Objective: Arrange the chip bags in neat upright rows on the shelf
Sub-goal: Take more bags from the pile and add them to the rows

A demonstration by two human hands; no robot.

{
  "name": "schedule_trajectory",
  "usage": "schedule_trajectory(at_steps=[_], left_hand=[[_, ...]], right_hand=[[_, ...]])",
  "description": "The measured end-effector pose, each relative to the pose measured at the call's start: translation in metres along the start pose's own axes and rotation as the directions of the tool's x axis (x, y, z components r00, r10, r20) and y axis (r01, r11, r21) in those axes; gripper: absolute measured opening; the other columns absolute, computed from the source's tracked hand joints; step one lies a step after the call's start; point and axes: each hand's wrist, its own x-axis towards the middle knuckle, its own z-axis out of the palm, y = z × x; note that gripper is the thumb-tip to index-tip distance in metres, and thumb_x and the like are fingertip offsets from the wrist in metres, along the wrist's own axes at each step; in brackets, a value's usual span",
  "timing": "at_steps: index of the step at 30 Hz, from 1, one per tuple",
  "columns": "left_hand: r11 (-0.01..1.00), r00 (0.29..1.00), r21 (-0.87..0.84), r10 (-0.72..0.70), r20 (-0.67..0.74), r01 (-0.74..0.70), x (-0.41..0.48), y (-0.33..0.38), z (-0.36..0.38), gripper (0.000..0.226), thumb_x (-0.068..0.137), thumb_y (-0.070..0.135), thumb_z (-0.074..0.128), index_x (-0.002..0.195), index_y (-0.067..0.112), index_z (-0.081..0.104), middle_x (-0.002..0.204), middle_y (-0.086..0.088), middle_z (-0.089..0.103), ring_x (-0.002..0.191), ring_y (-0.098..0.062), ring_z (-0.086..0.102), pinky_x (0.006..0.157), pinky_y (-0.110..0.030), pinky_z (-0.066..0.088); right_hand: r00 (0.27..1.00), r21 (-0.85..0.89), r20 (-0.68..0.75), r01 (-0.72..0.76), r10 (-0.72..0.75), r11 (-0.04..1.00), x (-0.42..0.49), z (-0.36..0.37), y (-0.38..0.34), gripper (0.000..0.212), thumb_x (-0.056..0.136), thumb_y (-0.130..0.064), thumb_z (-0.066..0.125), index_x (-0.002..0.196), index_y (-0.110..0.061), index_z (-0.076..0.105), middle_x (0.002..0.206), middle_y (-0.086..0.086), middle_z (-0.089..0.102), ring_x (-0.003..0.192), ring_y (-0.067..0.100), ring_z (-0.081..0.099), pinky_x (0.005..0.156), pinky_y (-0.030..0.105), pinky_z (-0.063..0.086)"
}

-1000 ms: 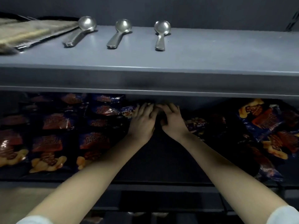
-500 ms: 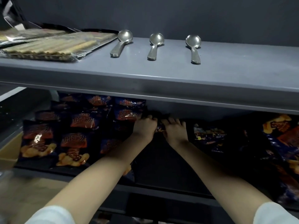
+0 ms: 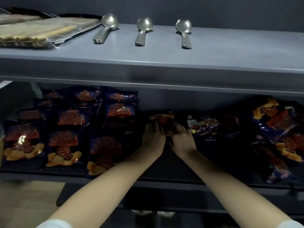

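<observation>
Head view: both hands reach deep into the lower shelf. The left hand and right hand each close a grip on the lower edge of one chip bag, which stands near the back, just right of the tidy rows. The step in hand looks like seating this bag to begin a new column. Next comes a gentle release so it doesn't topple, then a reach to the loose pile at right.

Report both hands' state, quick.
Left hand: fingers grip the dark blue foil chip bag with orange print.
Right hand: fingers grip the same bag's right side.
</observation>
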Motion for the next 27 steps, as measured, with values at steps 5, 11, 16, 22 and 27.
schedule_trajectory(at_steps=[5, 11, 16, 22, 27], left_hand=[[0.969, 0.999, -0.245, -0.035, 0.017, 0.038, -0.016, 0.020, 0.032, 0.076, 0.096, 0.035, 0.040, 0.147, 0.002, -0.007, 0.152, -0.023, -0.019, 0.140, -0.045, -0.011, 0.114, -0.050, 0.014], [0.935, 0.999, -0.355, -0.003, -0.046, -0.014, -0.014, 0.020, 0.054, 0.076, 0.095, 0.045, 0.034, 0.148, 0.009, -0.007, 0.153, -0.018, -0.022, 0.140, -0.041, -0.016, 0.114, -0.050, 0.001], [0.924, 1.000, -0.383, -0.018, -0.016, 0.010, -0.011, 0.021, 0.052, 0.074, 0.096, 0.045, 0.033, 0.149, 0.010, -0.005, 0.154, -0.017, -0.021, 0.140, -0.041, -0.015, 0.114, -0.050, 0.003], [0.901, 1.000, -0.435, 0.014, 0.024, -0.002, -0.014, 0.017, 0.034, 0.076, 0.095, 0.034, 0.041, 0.148, 0.009, -0.008, 0.156, -0.017, -0.013, 0.142, -0.037, -0.009, 0.116, -0.047, 0.003], [0.913, 0.995, -0.395, 0.085, -0.051, -0.098, -0.032, 0.022, 0.039, 0.075, 0.096, 0.038, 0.039, 0.148, 0.009, -0.006, 0.156, -0.011, -0.017, 0.142, -0.030, -0.018, 0.117, -0.045, -0.002]], right_hand=[[1.000, 0.022, 0.003, -0.004, 0.004, 1.000, -0.023, 0.012, 0.000, 0.062, 0.083, -0.020, 0.058, 0.142, -0.023, 0.039, 0.147, 0.010, 0.038, 0.118, 0.032, 0.047, 0.099, 0.039, 0.036], [0.998, 0.058, 0.041, -0.044, 0.042, 0.997, -0.028, 0.017, -0.001, 0.062, 0.088, -0.025, 0.053, 0.146, -0.025, 0.031, 0.151, 0.005, 0.030, 0.118, 0.029, 0.040, 0.099, 0.037, 0.036], [0.996, 0.077, 0.086, -0.032, 0.025, 0.996, -0.023, 0.010, -0.001, 0.056, 0.093, -0.022, 0.047, 0.146, -0.025, 0.029, 0.152, 0.001, 0.029, 0.123, 0.028, 0.036, 0.101, 0.034, 0.038], [0.991, 0.244, 0.130, -0.055, 0.023, 0.968, 0.003, -0.026, -0.001, 0.034, 0.091, -0.018, 0.046, 0.120, -0.026, 0.061, 0.128, 0.007, 0.052, 0.116, 0.033, 0.049, 0.093, 0.037, 0.046], [0.995, 0.215, 0.065, 0.054, -0.070, 0.975, 0.044, -0.042, -0.015, 0.045, 0.090, -0.028, 0.050, 0.134, -0.036, 0.047, 0.147, 0.002, 0.031, 0.128, 0.033, 0.031, 0.102, 0.046, 0.038]])
